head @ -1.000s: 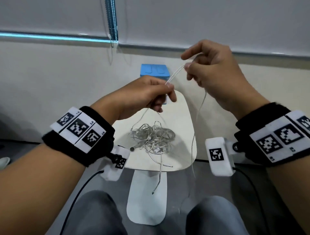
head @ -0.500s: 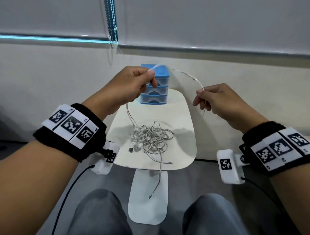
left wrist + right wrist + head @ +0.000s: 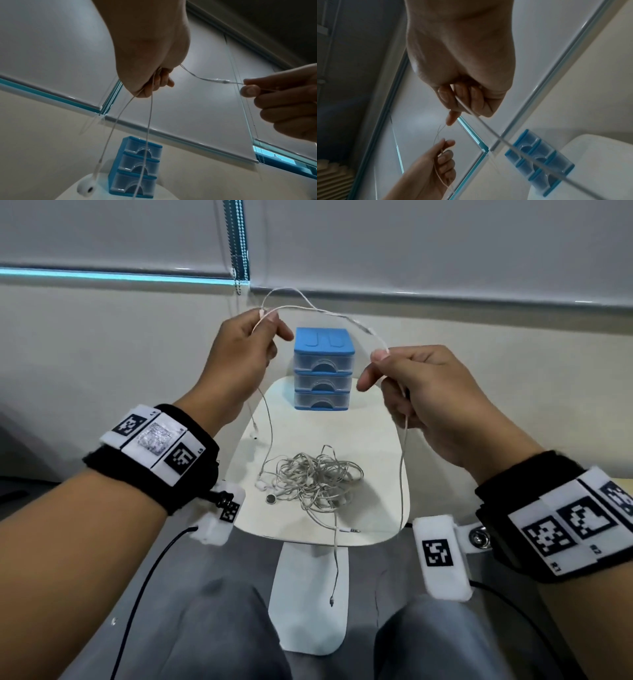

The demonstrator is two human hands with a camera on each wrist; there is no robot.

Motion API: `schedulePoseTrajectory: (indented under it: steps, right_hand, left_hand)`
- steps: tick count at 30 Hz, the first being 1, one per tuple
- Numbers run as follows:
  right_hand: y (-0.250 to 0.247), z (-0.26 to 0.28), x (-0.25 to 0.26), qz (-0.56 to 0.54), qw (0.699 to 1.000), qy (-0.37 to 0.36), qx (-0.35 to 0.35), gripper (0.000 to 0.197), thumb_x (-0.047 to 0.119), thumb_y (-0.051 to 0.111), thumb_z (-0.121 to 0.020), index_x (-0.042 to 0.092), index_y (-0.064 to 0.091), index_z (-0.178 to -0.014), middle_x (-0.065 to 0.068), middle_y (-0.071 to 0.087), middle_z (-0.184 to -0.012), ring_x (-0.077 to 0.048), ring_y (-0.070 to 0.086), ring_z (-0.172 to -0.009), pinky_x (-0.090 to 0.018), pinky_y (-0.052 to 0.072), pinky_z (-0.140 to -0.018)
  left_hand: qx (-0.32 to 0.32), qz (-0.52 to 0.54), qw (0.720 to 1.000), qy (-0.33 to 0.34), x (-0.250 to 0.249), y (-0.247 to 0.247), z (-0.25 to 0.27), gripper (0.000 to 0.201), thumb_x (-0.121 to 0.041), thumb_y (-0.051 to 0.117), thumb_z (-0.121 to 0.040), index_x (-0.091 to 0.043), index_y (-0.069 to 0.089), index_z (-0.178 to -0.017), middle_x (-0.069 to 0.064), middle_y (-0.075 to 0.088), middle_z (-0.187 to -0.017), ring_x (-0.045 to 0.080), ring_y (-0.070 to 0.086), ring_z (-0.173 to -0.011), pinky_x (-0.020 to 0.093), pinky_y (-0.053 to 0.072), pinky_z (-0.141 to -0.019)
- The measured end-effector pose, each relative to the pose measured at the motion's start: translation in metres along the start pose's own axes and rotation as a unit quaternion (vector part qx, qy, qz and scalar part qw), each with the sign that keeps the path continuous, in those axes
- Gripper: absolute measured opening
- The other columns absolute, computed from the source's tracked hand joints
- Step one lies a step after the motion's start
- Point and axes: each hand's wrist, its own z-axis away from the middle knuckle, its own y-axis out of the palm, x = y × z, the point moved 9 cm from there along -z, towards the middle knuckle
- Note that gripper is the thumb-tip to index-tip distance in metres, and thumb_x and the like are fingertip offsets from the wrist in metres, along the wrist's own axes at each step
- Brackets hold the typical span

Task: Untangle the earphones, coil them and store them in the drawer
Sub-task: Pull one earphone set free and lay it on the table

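Earphones (image 3: pixel 317 479) mostly a tangled heap on white table (image 3: pixel 376 436), one strand lifted clear. Left hand (image 3: pixel 239 361) pinching strand between thumb and forefinger; right hand (image 3: pixel 428 395) pinching same strand further along, rest of fingers curled. Cord thin, light, limp, probably snag-prone; best taken near plug (image 3: pixel 352 530) or an earbud (image 3: pixel 255 434) and fed out slowly, not yanked. Blue drawer unit (image 3: pixel 323 371) behind heap, drawers closed.

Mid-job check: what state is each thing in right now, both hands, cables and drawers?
Left hand: pinching the thin white earphone cable.
Right hand: pinching the same cable.
Thin white earphone cable: raised, arched between both hands.
Pile of white earphone cables: tangled on the white table.
Small blue three-drawer plastic organiser: upright, drawers closed.
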Motion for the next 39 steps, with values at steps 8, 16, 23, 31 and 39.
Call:
schedulePoseTrajectory:
  steps: [8, 16, 23, 31, 39]
  right_hand:
    - [0.023, 0.005, 0.024, -0.098, 0.994, -0.011, 0.04, 0.032, 0.026, 0.044, -0.109, 0.008, 0.065, -0.093, -0.007, 0.057, -0.055, -0.015, 0.048, -0.043, -0.021, 0.036, -0.044]
    - [-0.018, -0.001, 0.058, -0.122, 0.977, -0.14, -0.102, 0.034, 0.021, 0.042, -0.108, 0.01, 0.062, -0.082, -0.015, 0.068, -0.087, -0.027, 0.07, -0.081, -0.032, 0.053, -0.073]
    - [-0.11, 0.006, 0.005, -0.238, 0.903, -0.11, -0.34, 0.035, 0.017, 0.047, -0.104, 0.02, 0.058, -0.071, 0.003, 0.062, -0.071, -0.018, 0.061, -0.077, -0.025, 0.045, -0.07]
    - [-0.112, 0.017, -0.086, -0.118, 0.92, 0.092, -0.363, 0.032, 0.024, 0.051, -0.099, 0.022, 0.059, -0.068, 0.005, 0.061, -0.077, -0.012, 0.053, -0.069, -0.028, 0.042, -0.066]
    - [-0.064, 0.016, -0.105, 0.137, 0.96, 0.194, -0.15, 0.017, 0.01, 0.062, -0.086, 0.016, 0.067, -0.101, 0.002, 0.065, -0.094, -0.018, 0.059, -0.083, -0.028, 0.039, -0.064]
  left_hand:
    - [0.124, 0.097, 0.986, -0.058, -0.016, 0.036, 0.02, 0.032, -0.032, 0.044, -0.108, -0.016, 0.062, -0.087, -0.006, 0.031, -0.053, 0.01, 0.021, -0.045, 0.023, 0.018, -0.043]
    - [0.418, 0.282, 0.845, -0.177, -0.013, 0.11, 0.098, 0.015, -0.026, 0.043, -0.099, -0.014, 0.049, -0.093, 0.014, 0.065, -0.072, 0.027, 0.064, -0.067, 0.033, 0.048, -0.069]
    - [0.389, 0.261, 0.865, -0.179, -0.005, 0.077, 0.089, 0.024, -0.03, 0.046, -0.098, -0.013, 0.055, -0.085, -0.005, 0.026, -0.052, 0.007, 0.025, -0.04, 0.025, 0.012, -0.048]
    - [0.326, 0.166, 0.925, -0.099, -0.03, 0.044, 0.059, 0.026, -0.02, 0.045, -0.104, -0.006, 0.065, -0.094, -0.005, 0.032, -0.057, 0.006, 0.029, -0.045, 0.016, 0.024, -0.045]
    - [0.293, 0.033, 0.955, -0.026, -0.069, 0.036, 0.027, 0.031, -0.027, 0.049, -0.107, -0.01, 0.072, -0.099, -0.004, 0.027, -0.061, 0.011, 0.019, -0.049, 0.021, 0.015, -0.044]
